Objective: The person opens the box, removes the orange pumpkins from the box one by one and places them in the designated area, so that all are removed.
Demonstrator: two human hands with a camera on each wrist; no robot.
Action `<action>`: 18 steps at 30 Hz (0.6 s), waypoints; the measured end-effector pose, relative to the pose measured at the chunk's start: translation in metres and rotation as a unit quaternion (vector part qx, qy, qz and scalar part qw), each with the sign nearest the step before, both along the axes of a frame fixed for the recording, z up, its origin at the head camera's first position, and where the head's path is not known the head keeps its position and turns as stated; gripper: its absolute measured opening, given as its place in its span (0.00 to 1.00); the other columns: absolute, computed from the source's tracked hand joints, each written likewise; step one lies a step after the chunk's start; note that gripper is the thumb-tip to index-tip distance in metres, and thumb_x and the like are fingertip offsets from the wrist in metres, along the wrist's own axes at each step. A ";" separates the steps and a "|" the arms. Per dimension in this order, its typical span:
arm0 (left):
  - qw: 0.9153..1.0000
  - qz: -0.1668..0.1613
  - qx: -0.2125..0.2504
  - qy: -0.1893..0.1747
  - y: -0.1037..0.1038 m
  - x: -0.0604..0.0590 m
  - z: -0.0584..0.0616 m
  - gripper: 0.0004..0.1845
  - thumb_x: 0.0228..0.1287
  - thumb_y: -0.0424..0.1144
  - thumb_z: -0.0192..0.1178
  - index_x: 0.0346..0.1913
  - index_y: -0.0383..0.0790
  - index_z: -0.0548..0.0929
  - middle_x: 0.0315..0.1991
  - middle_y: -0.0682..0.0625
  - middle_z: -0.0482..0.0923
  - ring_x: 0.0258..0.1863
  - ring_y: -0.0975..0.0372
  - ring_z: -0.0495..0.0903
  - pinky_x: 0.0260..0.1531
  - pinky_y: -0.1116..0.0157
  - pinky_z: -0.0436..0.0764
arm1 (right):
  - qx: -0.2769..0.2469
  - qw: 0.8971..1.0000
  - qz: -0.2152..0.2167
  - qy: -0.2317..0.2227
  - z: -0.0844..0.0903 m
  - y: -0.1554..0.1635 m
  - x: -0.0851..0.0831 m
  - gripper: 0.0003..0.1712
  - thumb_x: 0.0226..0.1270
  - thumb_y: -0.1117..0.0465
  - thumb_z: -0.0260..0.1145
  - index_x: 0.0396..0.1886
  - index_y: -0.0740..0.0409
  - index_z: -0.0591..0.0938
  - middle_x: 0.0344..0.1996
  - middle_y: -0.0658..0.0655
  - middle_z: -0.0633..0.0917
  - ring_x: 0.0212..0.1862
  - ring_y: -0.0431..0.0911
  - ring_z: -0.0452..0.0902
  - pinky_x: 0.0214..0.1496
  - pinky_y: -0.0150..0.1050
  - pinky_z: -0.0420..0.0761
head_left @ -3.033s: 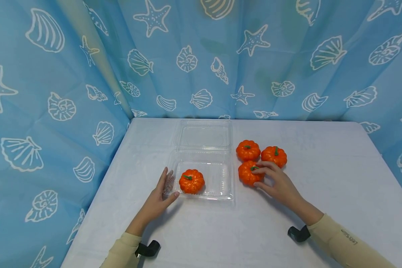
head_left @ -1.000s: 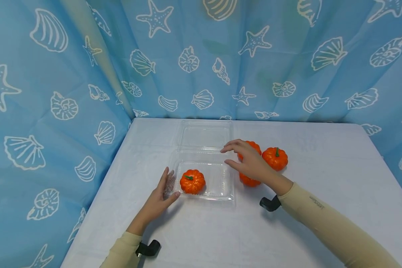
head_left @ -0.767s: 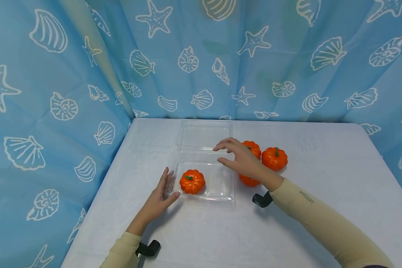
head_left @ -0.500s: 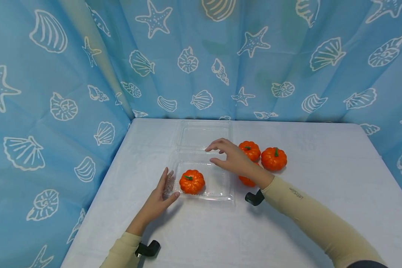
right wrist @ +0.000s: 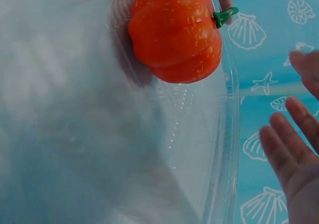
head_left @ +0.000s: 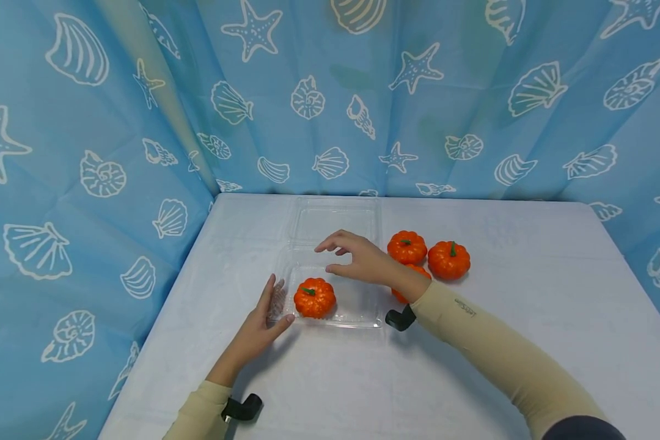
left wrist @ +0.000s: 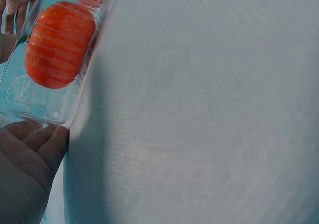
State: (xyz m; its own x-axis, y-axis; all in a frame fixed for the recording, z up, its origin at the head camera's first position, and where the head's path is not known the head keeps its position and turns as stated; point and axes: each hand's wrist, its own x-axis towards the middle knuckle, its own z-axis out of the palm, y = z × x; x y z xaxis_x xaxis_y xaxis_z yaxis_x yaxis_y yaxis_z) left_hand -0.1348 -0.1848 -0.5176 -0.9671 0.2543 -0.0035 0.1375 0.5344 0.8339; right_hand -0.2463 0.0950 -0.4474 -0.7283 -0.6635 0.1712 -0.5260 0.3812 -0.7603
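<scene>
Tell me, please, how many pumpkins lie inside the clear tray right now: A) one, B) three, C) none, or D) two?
A: a single pumpkin sits in the tray by the left hand, while three others rest on the table to its right, one partly hidden behind the right hand, which is empty.

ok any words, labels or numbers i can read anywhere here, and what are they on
Right sleeve: a small dark print near the wrist, too small and blurred to read.
Clear plastic box, pumpkins and table: no text seen.
Blue curtain: only shell and starfish drawings, no words.
</scene>
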 end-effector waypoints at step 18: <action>1.000 -0.006 0.009 -0.011 -0.002 -0.001 0.000 0.51 0.70 0.47 0.64 0.83 0.46 0.41 0.80 0.43 0.54 0.78 0.45 0.55 0.73 0.39 0.54 | 0.129 0.980 0.090 -0.121 -0.009 -0.024 0.000 0.33 0.63 0.63 0.75 0.68 0.50 0.78 0.64 0.51 0.77 0.66 0.49 0.72 0.66 0.47 0.78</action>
